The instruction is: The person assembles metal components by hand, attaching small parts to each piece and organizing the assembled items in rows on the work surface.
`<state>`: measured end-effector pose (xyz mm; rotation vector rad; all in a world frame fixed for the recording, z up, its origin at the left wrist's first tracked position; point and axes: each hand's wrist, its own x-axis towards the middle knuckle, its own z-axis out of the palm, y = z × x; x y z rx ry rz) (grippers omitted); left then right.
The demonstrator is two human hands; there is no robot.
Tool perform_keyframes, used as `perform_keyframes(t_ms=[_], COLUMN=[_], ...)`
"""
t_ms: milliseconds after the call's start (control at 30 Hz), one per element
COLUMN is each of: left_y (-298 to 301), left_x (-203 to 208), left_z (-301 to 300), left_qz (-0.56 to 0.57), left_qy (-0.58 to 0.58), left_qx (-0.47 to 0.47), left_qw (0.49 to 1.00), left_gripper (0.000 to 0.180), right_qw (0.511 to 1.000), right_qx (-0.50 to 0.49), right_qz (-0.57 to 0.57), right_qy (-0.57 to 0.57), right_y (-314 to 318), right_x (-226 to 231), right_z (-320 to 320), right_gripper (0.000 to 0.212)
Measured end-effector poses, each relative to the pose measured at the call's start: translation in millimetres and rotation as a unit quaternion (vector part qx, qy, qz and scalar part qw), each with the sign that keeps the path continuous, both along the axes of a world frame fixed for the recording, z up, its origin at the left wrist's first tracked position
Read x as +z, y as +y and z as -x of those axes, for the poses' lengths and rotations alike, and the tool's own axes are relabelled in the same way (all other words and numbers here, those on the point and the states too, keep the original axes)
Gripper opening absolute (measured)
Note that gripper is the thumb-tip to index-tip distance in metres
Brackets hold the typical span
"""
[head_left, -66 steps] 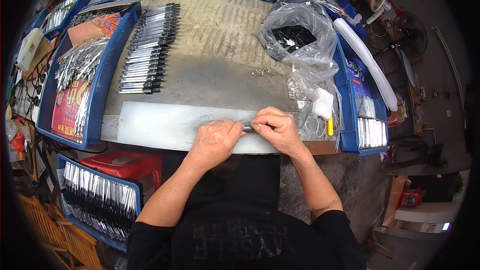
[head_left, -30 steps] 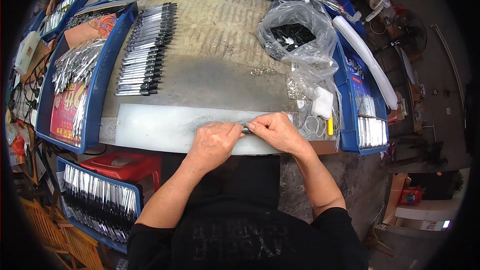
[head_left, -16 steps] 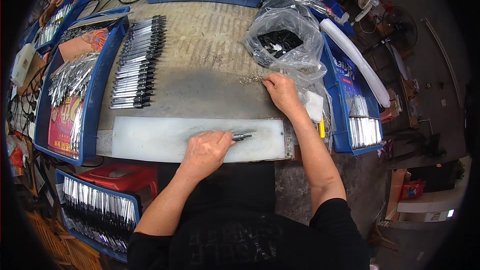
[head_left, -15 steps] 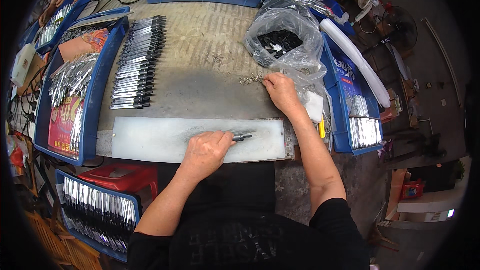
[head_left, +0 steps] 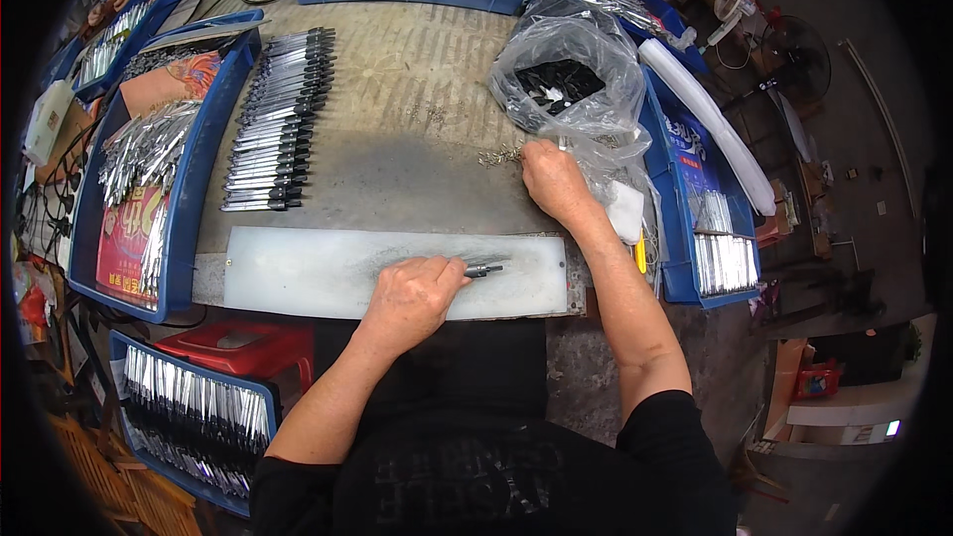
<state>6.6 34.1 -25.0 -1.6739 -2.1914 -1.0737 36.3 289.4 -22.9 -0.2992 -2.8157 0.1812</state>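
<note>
My left hand (head_left: 415,300) is closed around what look like slim pens (head_left: 484,270); their black ends stick out past my fingers to the right, low over the white board (head_left: 298,268). How many it holds is hidden by the fingers. Farther off, my right hand (head_left: 554,179) has its fingers drawn together at the edge of a small heap of tiny metal pieces (head_left: 496,156). Whether a piece is between those fingertips cannot be made out. A long row of silver-and-black pens (head_left: 273,129) lies side by side on the table at left.
Behind my right hand stands a clear plastic bag (head_left: 566,50) with black parts. Blue bins of pens or silver pen parts flank the table: a left bin (head_left: 204,169) and a right bin (head_left: 680,273). Another pen-filled bin (head_left: 266,407) sits below left, beside a red stool (head_left: 238,347).
The pen ends in my left hand have turned slightly and lie closer together. My right hand has shifted a little at the metal heap, its fingers more hidden.
</note>
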Motion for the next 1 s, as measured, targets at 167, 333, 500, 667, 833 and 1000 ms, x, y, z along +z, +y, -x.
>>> perform_keyframes(t_ms=[167,333,500,667,833,1000], left_y=[-2,-1,-2,-1,-2,-1], left_x=[1,-2,-1,-2,-5,-3], left_z=[1,1,0,0,0,0], left_qz=[0.016,0.013,0.011,0.010,0.010,0.009], left_qy=[0.008,-0.002,-0.003,-0.002,-0.004,-0.010], left_qx=[0.000,-0.001,0.000,-0.003,-0.001,-0.001], left_qw=[1.000,1.000,1.000,1.000,1.000,1.000], left_gripper=[0.014,0.016,0.016,0.017,0.018,0.017], right_qw=[0.994,0.798,0.714,0.815,0.936,0.945], right_qx=[0.014,-0.080,-0.017,0.039,0.141,0.156], right_qz=[0.093,0.597,0.699,0.576,0.320,0.275], right_qy=[0.059,-0.019,-0.049,-0.053,0.036,0.081], right_y=[-14,-41,-70,-91,-103,-109], right_x=[14,31,40,41,40,32], right_z=[-12,-38,-60,-73,-71,-68], right_gripper=[0.009,0.013,0.010,0.008,0.004,0.005])
